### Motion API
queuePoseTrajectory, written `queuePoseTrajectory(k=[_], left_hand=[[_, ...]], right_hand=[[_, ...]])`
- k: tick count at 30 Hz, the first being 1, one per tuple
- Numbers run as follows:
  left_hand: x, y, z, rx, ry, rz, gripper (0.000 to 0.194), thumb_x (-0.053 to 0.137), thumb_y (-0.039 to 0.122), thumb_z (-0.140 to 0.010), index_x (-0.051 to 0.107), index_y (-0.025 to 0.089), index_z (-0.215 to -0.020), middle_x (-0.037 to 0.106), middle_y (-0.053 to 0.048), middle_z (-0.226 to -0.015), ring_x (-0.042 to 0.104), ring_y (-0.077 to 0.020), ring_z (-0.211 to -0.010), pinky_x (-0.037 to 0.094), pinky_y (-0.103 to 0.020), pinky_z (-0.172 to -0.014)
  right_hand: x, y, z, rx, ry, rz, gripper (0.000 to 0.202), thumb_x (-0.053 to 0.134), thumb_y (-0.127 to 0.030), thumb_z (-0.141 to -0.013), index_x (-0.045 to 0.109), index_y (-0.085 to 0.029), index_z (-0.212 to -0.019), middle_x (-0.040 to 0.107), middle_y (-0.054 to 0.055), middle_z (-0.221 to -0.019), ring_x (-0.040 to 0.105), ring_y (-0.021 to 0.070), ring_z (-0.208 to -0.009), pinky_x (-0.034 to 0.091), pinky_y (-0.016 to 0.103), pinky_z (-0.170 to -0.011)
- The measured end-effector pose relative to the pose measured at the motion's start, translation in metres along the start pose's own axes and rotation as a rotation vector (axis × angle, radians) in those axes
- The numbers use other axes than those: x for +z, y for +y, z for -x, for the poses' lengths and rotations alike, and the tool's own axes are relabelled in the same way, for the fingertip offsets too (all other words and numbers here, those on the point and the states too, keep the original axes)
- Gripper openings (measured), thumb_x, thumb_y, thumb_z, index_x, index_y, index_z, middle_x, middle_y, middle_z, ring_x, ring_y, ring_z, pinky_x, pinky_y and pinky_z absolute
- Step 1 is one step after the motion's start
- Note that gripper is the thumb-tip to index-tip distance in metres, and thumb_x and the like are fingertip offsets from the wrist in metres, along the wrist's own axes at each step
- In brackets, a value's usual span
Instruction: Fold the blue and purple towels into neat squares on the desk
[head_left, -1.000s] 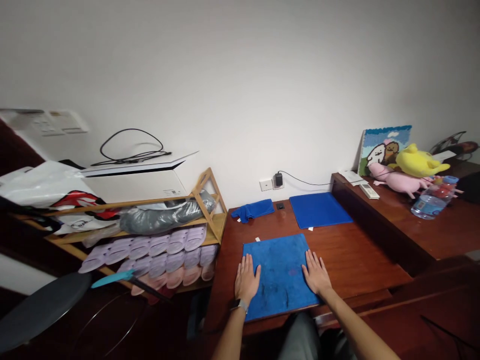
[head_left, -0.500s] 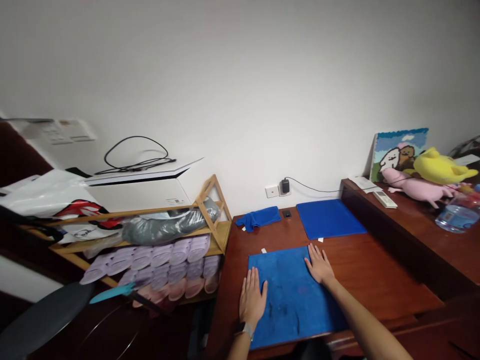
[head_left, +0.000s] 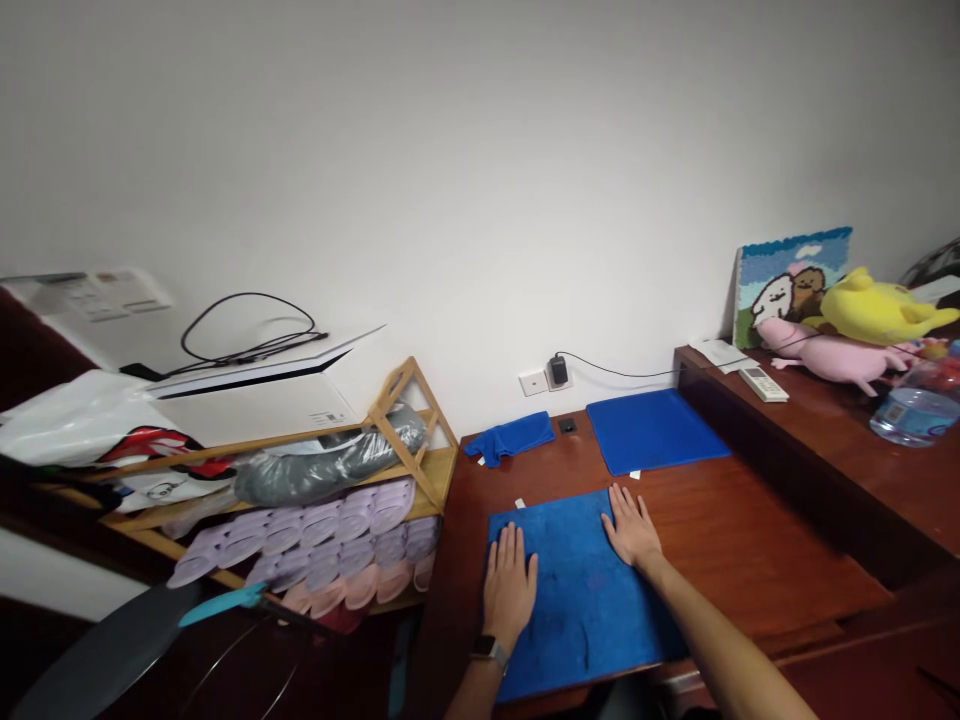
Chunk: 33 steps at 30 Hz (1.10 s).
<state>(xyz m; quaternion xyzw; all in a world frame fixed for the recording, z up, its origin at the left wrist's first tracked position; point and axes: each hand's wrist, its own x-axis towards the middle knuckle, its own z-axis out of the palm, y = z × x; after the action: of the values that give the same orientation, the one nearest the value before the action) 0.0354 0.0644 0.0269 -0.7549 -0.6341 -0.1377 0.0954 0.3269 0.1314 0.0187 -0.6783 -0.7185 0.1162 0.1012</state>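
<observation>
A blue cloth [head_left: 577,600] with a few dark stains lies spread flat at the front of the brown wooden desk [head_left: 780,540]. My left hand [head_left: 510,590] rests palm down on its left side, fingers stretched out, with a watch on the wrist. On the cloth's far right corner lies my right hand [head_left: 631,528], flat with its fingers extended. Behind, a second blue cloth [head_left: 652,430] is laid out flat near the wall. A smaller, crumpled blue cloth [head_left: 514,437] sits at the back left of the desk.
Left of the desk stands a wooden rack [head_left: 420,440] with several lilac and pink slippers [head_left: 337,520] and a white box [head_left: 255,405]. On the raised right ledge are a remote [head_left: 763,384], a pink plush toy [head_left: 832,358], a yellow plush toy [head_left: 881,308] and a plastic bottle [head_left: 911,415].
My left hand has slid slightly up and inward on the cloth. The right hand stays at the far right corner. The camera view has tilted a little.
</observation>
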Motion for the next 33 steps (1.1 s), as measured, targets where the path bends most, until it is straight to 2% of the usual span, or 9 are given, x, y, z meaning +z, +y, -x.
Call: queuePoseTrajectory(k=[3,6,8,10,12,14,20,23,33], left_hand=[[-0.002,0.055,-0.037,0.098,-0.016,0.097,0.062,0.026,0.043,-0.109,0.028,0.017,-0.165,0.036,-0.011,-0.168,0.031,-0.0277,-0.157,0.029,-0.053,-0.128],[0.009,0.112,-0.071,0.17,-0.113,0.204,0.064,0.022,0.047,-0.109,0.029,0.016,-0.165,0.034,-0.011,-0.169,0.028,-0.0254,-0.158,0.027,-0.05,-0.129],[0.023,0.138,-0.084,0.177,-0.182,0.257,0.066,0.019,0.049,-0.109,0.033,0.015,-0.163,0.034,-0.011,-0.169,0.028,-0.0244,-0.158,0.026,-0.048,-0.13],[0.037,0.147,-0.088,0.174,-0.214,0.285,0.067,0.016,0.049,-0.109,0.034,0.016,-0.163,0.034,-0.01,-0.169,0.026,-0.0232,-0.158,0.025,-0.047,-0.131],[0.046,0.139,-0.084,0.175,-0.207,0.281,0.066,0.015,0.049,-0.108,0.031,0.018,-0.164,0.032,-0.008,-0.17,0.025,-0.0228,-0.159,0.023,-0.048,-0.131],[0.048,0.114,-0.077,0.156,-0.192,0.243,0.067,0.018,0.051,-0.108,0.029,0.019,-0.165,0.032,-0.008,-0.17,0.025,-0.0243,-0.159,0.024,-0.05,-0.131],[0.032,-0.017,-0.053,-0.116,-0.146,0.069,0.069,0.022,0.054,-0.108,0.032,0.016,-0.164,0.037,-0.014,-0.167,0.032,-0.0298,-0.156,0.031,-0.054,-0.126],[0.033,-0.057,-0.043,-0.162,-0.104,0.054,0.066,0.022,0.052,-0.108,0.033,0.017,-0.164,0.039,-0.013,-0.166,0.035,-0.0285,-0.155,0.033,-0.052,-0.125],[0.03,-0.052,-0.042,-0.185,-0.078,0.073,0.07,0.022,0.056,-0.107,0.038,0.015,-0.161,0.04,-0.012,-0.166,0.036,-0.0267,-0.155,0.031,-0.048,-0.127]], right_hand=[[0.001,0.002,-0.001,-0.004,0.003,-0.003,0.072,0.017,-0.051,-0.105,0.018,-0.013,-0.167,0.018,0.007,-0.173,0.013,0.0228,-0.161,0.007,0.048,-0.131],[0.003,0.004,-0.001,-0.019,-0.002,0.002,0.071,0.018,-0.047,-0.105,0.017,-0.012,-0.167,0.017,0.007,-0.173,0.012,0.0233,-0.161,0.008,0.049,-0.13],[0.007,0.006,-0.002,-0.03,-0.012,0.017,0.069,0.02,-0.041,-0.104,0.018,-0.012,-0.166,0.016,0.006,-0.173,0.012,0.0233,-0.161,0.007,0.049,-0.13],[0.011,0.008,-0.003,-0.035,-0.01,0.026,0.068,0.021,-0.037,-0.102,0.02,-0.013,-0.166,0.017,0.005,-0.173,0.011,0.0229,-0.161,0.007,0.049,-0.13],[0.014,0.009,-0.004,-0.038,0.006,0.02,0.068,0.022,-0.038,-0.102,0.021,-0.014,-0.166,0.019,0.004,-0.173,0.012,0.0229,-0.161,0.008,0.048,-0.131],[0.015,0.009,-0.005,-0.032,0.024,0.01,0.069,0.021,-0.043,-0.103,0.02,-0.015,-0.167,0.02,0.005,-0.173,0.013,0.0232,-0.161,0.009,0.048,-0.131],[0.016,0.008,-0.004,-0.004,0.025,0.019,0.07,0.017,-0.049,-0.105,0.017,-0.016,-0.167,0.021,0.004,-0.173,0.013,0.0222,-0.161,0.008,0.047,-0.131],[0.018,0.009,-0.004,0.002,0.024,0.03,0.07,0.019,-0.048,-0.105,0.018,-0.016,-0.167,0.021,0.004,-0.173,0.013,0.0222,-0.161,0.008,0.047,-0.131],[-0.003,0.001,-0.008,0.017,-0.066,0.084,0.07,0.015,-0.046,-0.105,0.02,-0.013,-0.167,0.019,0.006,-0.173,0.015,0.0238,-0.161,0.013,0.048,-0.13]])
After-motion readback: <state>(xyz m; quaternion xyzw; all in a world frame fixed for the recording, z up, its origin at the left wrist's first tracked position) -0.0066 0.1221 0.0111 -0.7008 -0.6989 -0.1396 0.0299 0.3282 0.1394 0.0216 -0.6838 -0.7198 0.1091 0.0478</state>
